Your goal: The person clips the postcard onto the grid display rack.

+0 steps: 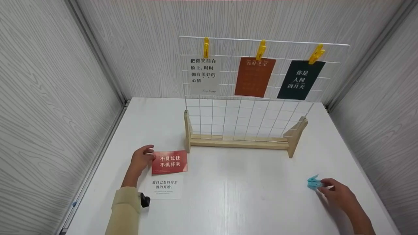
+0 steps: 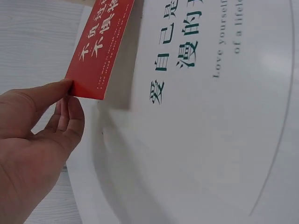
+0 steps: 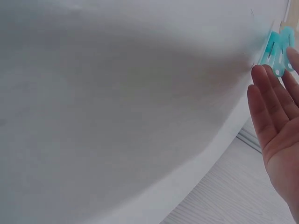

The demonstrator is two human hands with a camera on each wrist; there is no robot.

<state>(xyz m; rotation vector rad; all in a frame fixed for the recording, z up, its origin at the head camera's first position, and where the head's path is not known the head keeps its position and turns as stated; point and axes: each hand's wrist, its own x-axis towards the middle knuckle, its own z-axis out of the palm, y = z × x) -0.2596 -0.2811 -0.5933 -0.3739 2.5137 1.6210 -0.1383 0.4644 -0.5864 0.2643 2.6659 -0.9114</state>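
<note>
My left hand [image 1: 141, 160] pinches the left edge of a red card [image 1: 170, 162] with white Chinese writing. In the left wrist view the thumb lies on top of the card's corner and the card tilts up off the table. Just below it a white card [image 1: 163, 192] with dark writing lies flat. Over on the right, my right hand [image 1: 338, 192] pinches a light blue clothespin [image 1: 315, 183] between thumb and fingers. In the right wrist view a second blue clothespin [image 3: 269, 48] sits close beside it; how the two touch is hard to tell.
A white wire grid [image 1: 228, 114] stands upright in a wooden base [image 1: 238, 143] at the back. Yellow clothespins [image 1: 261, 50] hold a white card [image 1: 204, 76], an orange-red card [image 1: 254, 78] and a dark green card [image 1: 302, 80] on it. Wood-grain walls [image 1: 49, 81] enclose the table.
</note>
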